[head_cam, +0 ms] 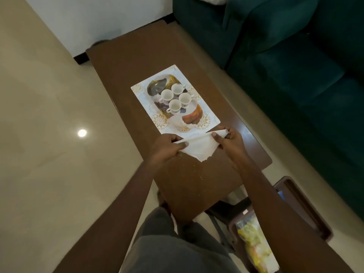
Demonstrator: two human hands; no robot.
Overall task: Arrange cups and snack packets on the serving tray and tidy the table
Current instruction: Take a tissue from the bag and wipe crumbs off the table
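Both hands (pixel 167 147) (pixel 229 139) stretch a tissue (pixel 199 148) above table (pixel 187 184).

1. Far half of the brown wooden table (pixel 137 54) is bare: open reach.
2. Middle is taken by the patterned oval serving tray (pixel 192 116) on a white rectangular mat (pixel 213 120); four white cups (pixel 175 98) cluster tightly on the tray, narrow gaps between them.
3. Tray's near end is bare.
4. Near tabletop: both hands stretch a white tissue (pixel 197 147) across it.
5. Right edge: dark green sofa (pixel 295 66) near, narrow floor strip between.

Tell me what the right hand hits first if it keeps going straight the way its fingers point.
The right hand, gripping the tissue, points up-left; first in line looks to be the placemat edge, then the tray. Height is unclear.
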